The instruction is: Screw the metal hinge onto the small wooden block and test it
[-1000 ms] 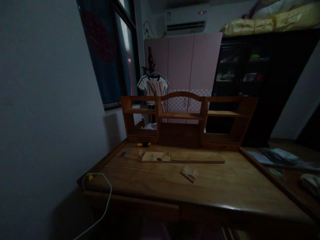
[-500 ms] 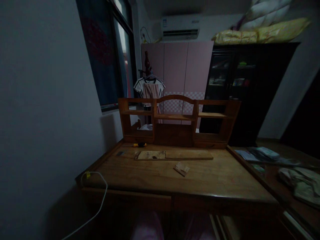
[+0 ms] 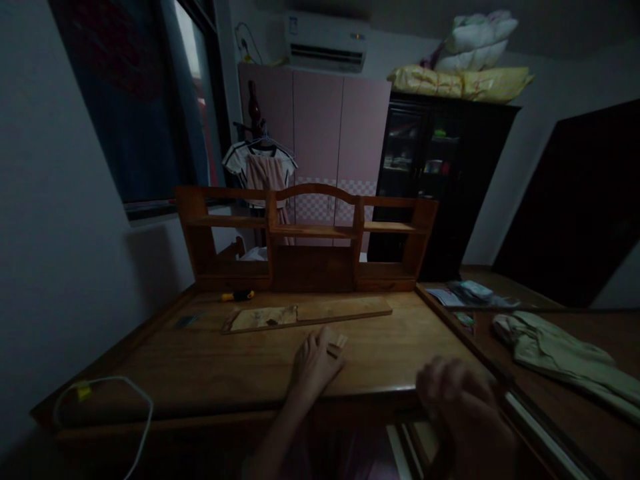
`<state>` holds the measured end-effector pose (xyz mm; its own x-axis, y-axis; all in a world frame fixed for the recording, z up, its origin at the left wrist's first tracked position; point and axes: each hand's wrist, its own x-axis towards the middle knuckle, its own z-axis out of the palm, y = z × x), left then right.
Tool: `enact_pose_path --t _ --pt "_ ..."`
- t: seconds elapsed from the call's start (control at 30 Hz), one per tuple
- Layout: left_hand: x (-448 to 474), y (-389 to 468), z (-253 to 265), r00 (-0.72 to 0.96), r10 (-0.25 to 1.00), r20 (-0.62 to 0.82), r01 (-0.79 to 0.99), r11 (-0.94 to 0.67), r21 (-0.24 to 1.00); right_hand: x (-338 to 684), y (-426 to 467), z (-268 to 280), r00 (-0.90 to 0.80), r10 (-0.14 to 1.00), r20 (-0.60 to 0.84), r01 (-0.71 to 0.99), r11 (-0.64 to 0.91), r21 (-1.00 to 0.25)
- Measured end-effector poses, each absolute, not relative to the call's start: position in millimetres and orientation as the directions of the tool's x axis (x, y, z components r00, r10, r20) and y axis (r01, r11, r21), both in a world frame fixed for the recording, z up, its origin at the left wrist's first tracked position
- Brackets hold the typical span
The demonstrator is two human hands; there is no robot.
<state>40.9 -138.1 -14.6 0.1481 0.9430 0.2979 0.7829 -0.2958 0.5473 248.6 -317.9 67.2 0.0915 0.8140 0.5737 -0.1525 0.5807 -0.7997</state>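
Note:
My left hand [image 3: 316, 363] reaches over the desktop with its fingers and thumb closed round a small wooden piece [image 3: 339, 342], partly covered by the hand. At the desk's front right edge, my right hand [image 3: 457, 393] is raised, dark and smeared by motion. Its fingers look bent, and whether anything is in them cannot be made out. Just beyond the left hand lies a long, thin wooden board [image 3: 345, 311] with a torn, paler patch on its left part.
A yellow and black screwdriver [image 3: 238, 295] rests near the wooden shelf unit [image 3: 315, 231] at the back. Small dark pieces [image 3: 187, 321] lie on the left. A white cable [image 3: 145, 393] loops over the front left corner. Folded cloth [image 3: 550, 353] lies to the right.
Both hands have come into view from below. The left one has taken hold of the small wooden piece. The long board now lies slightly slanted, and the view has turned to the right.

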Motion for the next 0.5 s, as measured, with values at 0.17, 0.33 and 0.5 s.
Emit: enact_pose_path --t 0.17,0.33,0.5 --pt "38.2 -120.1 -39.5 0.103 0.909 0.404 0.851 -0.291 0.437 241.2 -207.6 14.2 0.083 0.923 0.376 0.083 0.370 -0.925" --pt "38.8 -112.4 -41.6 0.103 0.884 0.457 0.802 -0.346 0.488 233.1 -183.6 -28.3 0.183 0.943 0.279 0.282 0.222 -0.934" --pt "43.1 -127.8 -41.9 0.104 0.785 0.611 0.667 -0.511 0.543 222.1 -167.2 -25.1 0.202 0.956 0.211 0.257 0.156 -0.954"
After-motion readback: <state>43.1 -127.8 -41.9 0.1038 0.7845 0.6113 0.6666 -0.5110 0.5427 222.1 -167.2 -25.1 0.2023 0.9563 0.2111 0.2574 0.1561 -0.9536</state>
